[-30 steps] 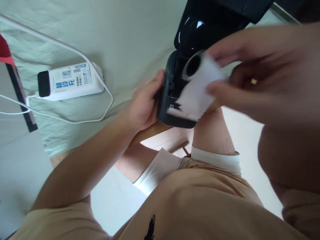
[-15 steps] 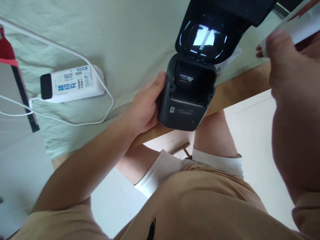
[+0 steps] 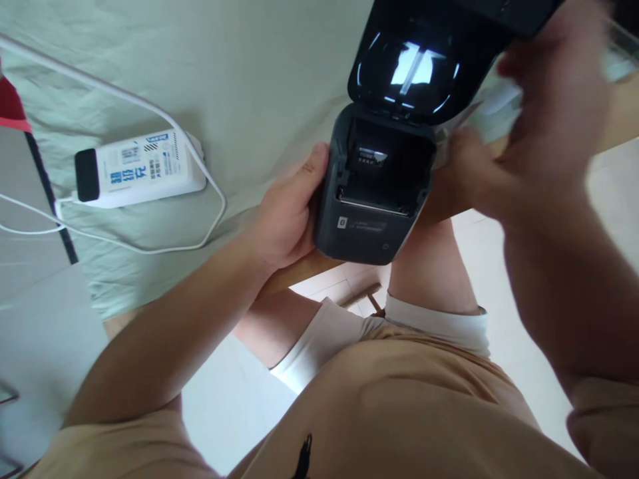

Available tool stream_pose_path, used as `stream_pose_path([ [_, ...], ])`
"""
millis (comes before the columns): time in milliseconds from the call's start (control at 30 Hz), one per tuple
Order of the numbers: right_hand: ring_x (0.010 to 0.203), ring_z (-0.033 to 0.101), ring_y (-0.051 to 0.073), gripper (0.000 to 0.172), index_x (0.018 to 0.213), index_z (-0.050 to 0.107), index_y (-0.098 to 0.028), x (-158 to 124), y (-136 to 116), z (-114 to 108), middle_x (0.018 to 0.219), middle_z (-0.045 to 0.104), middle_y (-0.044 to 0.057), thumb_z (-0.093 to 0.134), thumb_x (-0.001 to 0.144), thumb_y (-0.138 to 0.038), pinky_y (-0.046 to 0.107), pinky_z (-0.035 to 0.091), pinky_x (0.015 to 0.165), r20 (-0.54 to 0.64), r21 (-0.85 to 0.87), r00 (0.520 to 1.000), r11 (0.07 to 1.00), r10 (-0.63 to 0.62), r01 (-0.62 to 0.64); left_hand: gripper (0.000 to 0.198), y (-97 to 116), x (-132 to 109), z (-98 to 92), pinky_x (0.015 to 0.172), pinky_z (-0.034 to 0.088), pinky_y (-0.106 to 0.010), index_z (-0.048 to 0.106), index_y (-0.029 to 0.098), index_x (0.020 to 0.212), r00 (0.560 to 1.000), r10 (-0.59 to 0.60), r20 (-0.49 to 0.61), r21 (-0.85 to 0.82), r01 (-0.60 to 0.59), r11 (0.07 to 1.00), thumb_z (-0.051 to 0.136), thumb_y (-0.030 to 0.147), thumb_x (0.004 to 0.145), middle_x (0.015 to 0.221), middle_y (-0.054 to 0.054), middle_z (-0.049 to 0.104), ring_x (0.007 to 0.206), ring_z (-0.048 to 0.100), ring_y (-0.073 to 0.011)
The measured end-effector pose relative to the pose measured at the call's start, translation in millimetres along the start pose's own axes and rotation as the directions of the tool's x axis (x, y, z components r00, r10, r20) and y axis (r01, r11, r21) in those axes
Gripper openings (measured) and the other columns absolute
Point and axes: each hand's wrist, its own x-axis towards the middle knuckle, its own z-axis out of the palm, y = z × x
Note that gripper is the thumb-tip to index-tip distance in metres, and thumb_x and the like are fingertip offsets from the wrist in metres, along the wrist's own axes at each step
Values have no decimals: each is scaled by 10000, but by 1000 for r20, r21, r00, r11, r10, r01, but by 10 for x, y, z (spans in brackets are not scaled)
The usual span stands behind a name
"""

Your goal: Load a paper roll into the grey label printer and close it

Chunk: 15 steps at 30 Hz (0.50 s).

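Note:
A dark grey portable label printer [image 3: 367, 229] is gripped along its left side by my left hand [image 3: 294, 209]. Its glossy black lid [image 3: 394, 40] is flipped up, and the roll compartment [image 3: 387, 166] beneath shows a small printed label and no roll. To the right of the printer is my right hand [image 3: 539, 140], blurred by motion. Its thumb points toward the printer body and its fingers are spread apart, partly behind the lid's right edge. No white paper piece shows in that hand. Whitish, see-through material [image 3: 499, 100] lies beyond the gap between thumb and fingers.
A white power bank [image 3: 140, 169] with blue lettering lies on the green cloth [image 3: 259, 80], a white cable [image 3: 219, 206] looped around it. The wooden table edge [image 3: 309, 269] runs above my legs. Something red [image 3: 12, 106] shows at the far left.
My right hand has moved left toward the printer, and the white piece it held is out of its grasp. My left hand and the printer have hardly moved.

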Motion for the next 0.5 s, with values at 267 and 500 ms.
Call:
stream_pose_path([
  [267,1122,662,240,372,1214,693,-256,43,117,237,1177,696,62,816,862,-256,392,532,1010,-27,-309,999,951,-20,11,455,6,6,49,969,639,-366,736,151,916,991,15,-133,74,-5,997,350,286,1115,826,-2,759,1138,768,-216],
  [500,792,598,142,461,1140,642,-293,71,115,286,910,633,-6,903,777,-406,291,490,671,-172,-92,985,994,36,-52,445,13,-4,45,857,651,-323,753,140,971,998,-10,-56,65,14,998,384,346,1107,853,-20,783,926,790,-187],
])
